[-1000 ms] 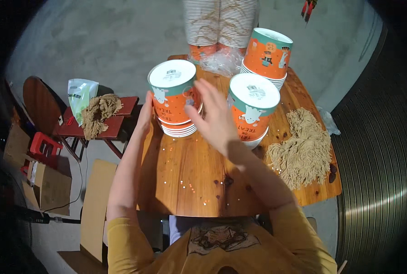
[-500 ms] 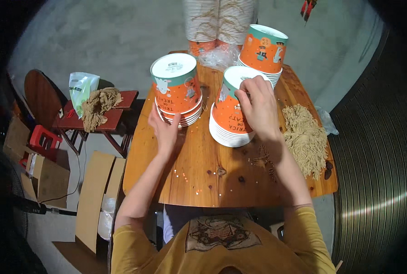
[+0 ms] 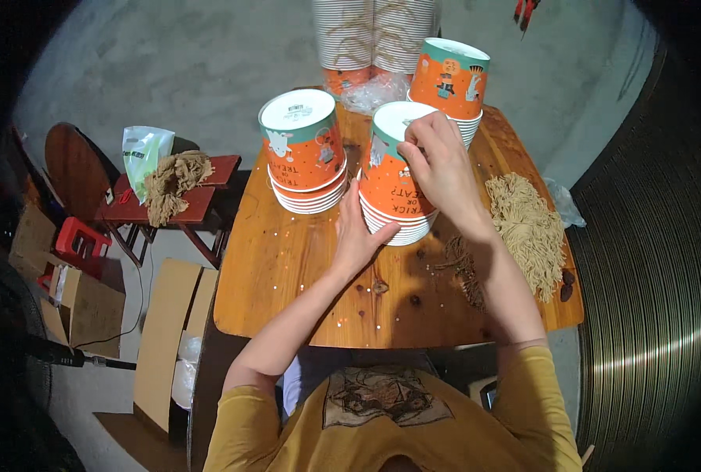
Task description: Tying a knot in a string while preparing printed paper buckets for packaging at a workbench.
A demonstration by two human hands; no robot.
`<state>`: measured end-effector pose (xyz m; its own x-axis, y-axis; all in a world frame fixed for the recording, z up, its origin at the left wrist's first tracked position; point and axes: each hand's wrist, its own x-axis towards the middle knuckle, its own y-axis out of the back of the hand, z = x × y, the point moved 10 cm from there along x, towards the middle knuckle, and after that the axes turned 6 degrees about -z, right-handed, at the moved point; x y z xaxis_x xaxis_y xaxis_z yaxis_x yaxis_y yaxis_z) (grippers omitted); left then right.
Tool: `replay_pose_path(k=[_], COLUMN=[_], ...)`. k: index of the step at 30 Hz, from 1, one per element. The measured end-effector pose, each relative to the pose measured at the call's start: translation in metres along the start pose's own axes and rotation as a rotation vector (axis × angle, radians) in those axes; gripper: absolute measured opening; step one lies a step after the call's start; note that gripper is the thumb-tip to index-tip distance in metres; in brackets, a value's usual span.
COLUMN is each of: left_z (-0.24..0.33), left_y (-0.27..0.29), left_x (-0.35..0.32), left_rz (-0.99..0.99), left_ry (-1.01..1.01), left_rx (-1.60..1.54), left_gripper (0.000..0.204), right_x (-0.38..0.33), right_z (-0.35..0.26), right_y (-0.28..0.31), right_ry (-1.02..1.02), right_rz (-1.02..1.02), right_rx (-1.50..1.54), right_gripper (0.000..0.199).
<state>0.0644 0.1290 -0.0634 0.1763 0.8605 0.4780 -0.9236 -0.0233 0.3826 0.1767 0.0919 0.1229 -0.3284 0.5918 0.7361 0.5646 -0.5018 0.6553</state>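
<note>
Upside-down paper buckets, orange with a green band and white base, stand in nested stacks on the wooden table. My left hand cups the lower left side of the middle stack, thumb across its white rims. At the upper right of that same stack, my right hand is closed with fingers curled and thumb bent in. What it pinches, if anything, is hidden. Left of my hands stands another bucket stack, untouched. A third stack stands behind the middle one, partly covered by it.
A bundle of tan cords lies at the table's right, beside a dark brown cord bundle. Tall bucket stacks and clear plastic are at the back. A red bench with more cords and cardboard boxes stand at left.
My left hand has let go of the left stack and moved right onto the middle one. My right hand stays by the top of the middle stack, slightly shifted.
</note>
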Motion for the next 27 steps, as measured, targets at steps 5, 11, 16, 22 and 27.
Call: replay_pose_path(k=[5,11,16,22,27], left_z=[0.069,0.034,0.025,0.092,0.032], left_y=[0.082,0.102,0.099,0.097,-0.002], left_x=[0.031,0.151,0.131,0.084,0.019], left_rz=[0.298,-0.284,-0.174,0.168,-0.133], left_ry=[-0.373,-0.013,-0.175,-0.538,-0.16], left_rx=[0.59,1.022,1.114,0.634,0.038], left_gripper=[0.073,0.061,0.061,0.05,0.116], right_x=[-0.002,-0.004,-0.004,0.0,0.006], right_z=[0.005,0.004,0.006,0.017,0.007], right_y=[0.002,-0.005,-0.008,0.002,-0.007], right_ry=[-0.006,-0.047,-0.041,-0.027,0.052], right_rz=[-0.035,-0.065,-0.046,0.024,0.005], right_rx=[0.021,0.08,0.077,0.035,0.05], right_gripper=[0.012,0.012,0.011,0.009,0.011])
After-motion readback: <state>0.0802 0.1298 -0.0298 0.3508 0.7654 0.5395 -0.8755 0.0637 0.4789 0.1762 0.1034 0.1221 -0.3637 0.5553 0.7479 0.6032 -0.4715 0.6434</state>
